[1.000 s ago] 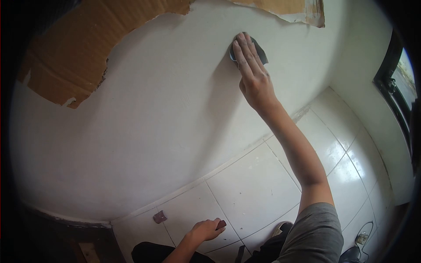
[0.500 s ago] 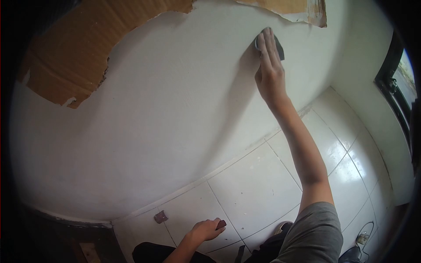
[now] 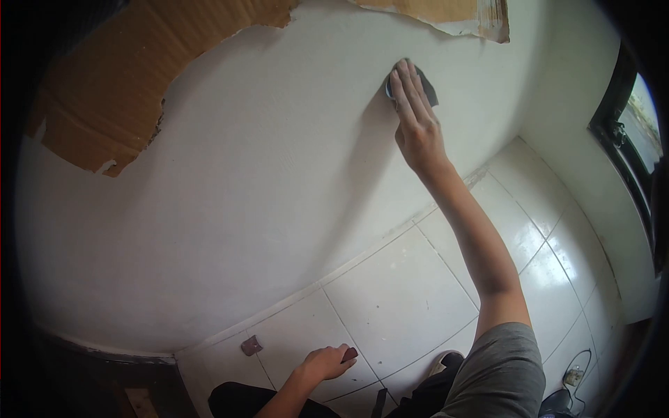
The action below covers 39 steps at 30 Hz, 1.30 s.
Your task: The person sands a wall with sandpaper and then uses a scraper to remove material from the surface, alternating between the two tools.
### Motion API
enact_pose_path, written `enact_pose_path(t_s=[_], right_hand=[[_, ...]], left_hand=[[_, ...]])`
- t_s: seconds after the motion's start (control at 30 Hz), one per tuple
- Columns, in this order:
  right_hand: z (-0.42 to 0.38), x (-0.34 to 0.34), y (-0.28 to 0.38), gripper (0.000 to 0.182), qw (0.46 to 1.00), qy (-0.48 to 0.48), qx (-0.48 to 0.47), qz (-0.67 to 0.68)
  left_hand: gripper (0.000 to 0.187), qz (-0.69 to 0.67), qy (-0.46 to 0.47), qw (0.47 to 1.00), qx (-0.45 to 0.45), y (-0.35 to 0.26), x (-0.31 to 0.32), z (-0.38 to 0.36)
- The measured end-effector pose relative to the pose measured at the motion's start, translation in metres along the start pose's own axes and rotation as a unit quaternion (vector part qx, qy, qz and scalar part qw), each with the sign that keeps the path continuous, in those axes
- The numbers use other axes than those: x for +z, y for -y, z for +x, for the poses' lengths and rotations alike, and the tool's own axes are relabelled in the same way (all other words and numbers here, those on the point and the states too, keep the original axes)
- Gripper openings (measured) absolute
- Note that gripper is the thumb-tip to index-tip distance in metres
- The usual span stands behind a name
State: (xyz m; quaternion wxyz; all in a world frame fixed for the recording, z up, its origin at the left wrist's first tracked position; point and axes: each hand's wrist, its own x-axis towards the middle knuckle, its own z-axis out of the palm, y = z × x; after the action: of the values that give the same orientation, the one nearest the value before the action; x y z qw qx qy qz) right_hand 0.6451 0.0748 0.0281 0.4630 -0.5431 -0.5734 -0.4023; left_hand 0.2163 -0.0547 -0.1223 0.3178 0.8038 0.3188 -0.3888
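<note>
My right hand (image 3: 418,132) is stretched up against the white wall (image 3: 258,174). Its fingers lie over a dark grey sheet of sandpaper (image 3: 425,80), pressing it to the wall's surface; a bluish edge shows at the sheet's left. Low in front of me, my left hand (image 3: 325,364) is closed around a small dark red piece (image 3: 349,354). Only its end sticks out past the fingers, so I cannot tell what it is. A curled dark red scrap (image 3: 251,345) lies on the floor left of that hand.
Torn brown cardboard (image 3: 160,66) covers the wall's upper left, with another torn piece (image 3: 446,15) at the top. White floor tiles (image 3: 397,292) meet the wall's foot. A dark-framed window (image 3: 620,132) is at the right. A cord (image 3: 582,362) lies at lower right.
My right hand has slid the sandpaper down and slightly left along the wall. My left hand keeps its grip, almost still. The view has shifted a little.
</note>
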Motion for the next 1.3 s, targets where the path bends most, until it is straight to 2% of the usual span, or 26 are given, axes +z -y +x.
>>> enact_pose_path(t_s=[0.1,0.4,0.57,0.63,0.73,0.87,1.07,1.2,1.3], right_hand=[[-0.019,0.002,0.007,0.075,1.0,0.002,-0.002,0.024],[0.004,-0.017,-0.01,0.083,0.998,0.052,-0.039,0.011],[0.027,-0.008,-0.008,0.083,0.999,-0.002,-0.023,0.028],[0.048,-0.009,0.008,0.08,0.999,-0.021,-0.003,0.048],[0.05,-0.002,0.033,0.079,0.997,-0.032,0.003,0.066],[0.017,0.004,0.061,0.067,0.995,0.048,-0.053,0.075],[0.007,0.004,0.05,0.063,0.99,0.076,-0.117,0.022],[0.043,-0.001,0.058,0.064,0.996,0.04,-0.061,0.058],[0.026,0.004,0.069,0.064,0.995,0.043,-0.063,0.06]], left_hand=[[0.055,-0.006,-0.002,1.0,-0.004,0.001,-0.004,0.001],[0.053,-0.003,0.004,1.0,0.013,-0.002,-0.003,0.005],[0.055,-0.004,0.01,1.0,0.004,-0.002,-0.007,0.008],[0.055,-0.025,0.011,0.999,0.022,0.007,0.002,0.014],[0.056,0.004,0.019,1.0,-0.005,0.001,-0.006,0.009],[0.056,-0.01,0.007,1.0,0.006,0.005,-0.009,0.008],[0.056,-0.01,0.015,1.0,-0.003,-0.002,-0.011,0.004],[0.057,-0.016,0.018,1.0,0.004,0.0,-0.01,0.008],[0.056,-0.01,0.017,1.0,-0.004,0.002,-0.008,0.008]])
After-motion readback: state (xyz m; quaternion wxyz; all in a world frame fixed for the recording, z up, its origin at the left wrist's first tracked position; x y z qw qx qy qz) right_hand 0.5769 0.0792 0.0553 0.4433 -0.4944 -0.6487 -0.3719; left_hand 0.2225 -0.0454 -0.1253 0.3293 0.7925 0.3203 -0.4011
